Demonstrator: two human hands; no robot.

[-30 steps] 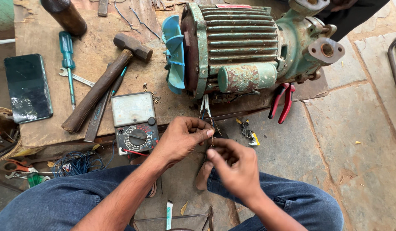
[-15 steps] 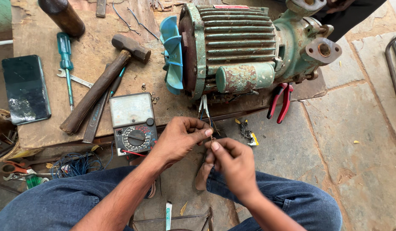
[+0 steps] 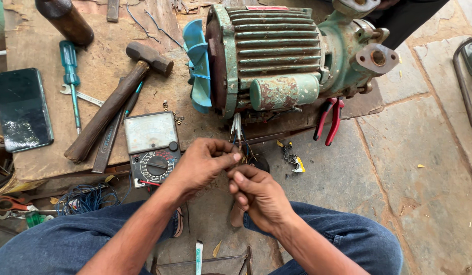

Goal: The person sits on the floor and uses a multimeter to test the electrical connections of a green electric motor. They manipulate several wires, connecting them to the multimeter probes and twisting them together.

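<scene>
A worn green electric motor [image 3: 277, 56] with a blue fan [image 3: 199, 66] lies on a wooden board [image 3: 108, 76]. Thin wires [image 3: 237, 127] hang from under its body. My left hand [image 3: 203, 163] pinches the wire ends between thumb and fingers. My right hand [image 3: 259, 196] is closed just below it, fingertips meeting the same wires. An analog multimeter [image 3: 152, 147] lies directly left of my left hand.
A hammer [image 3: 119, 97], a green screwdriver [image 3: 70, 71], a small spanner [image 3: 83, 95] and a dark phone [image 3: 22, 109] lie on the board. Red-handled pliers [image 3: 330, 119] rest on the stone floor at the right. Blue wire [image 3: 88, 196] is coiled by my left knee.
Both hands have stayed at the wires under the motor, shifting only slightly as the fingers work them. The view has drifted a little.
</scene>
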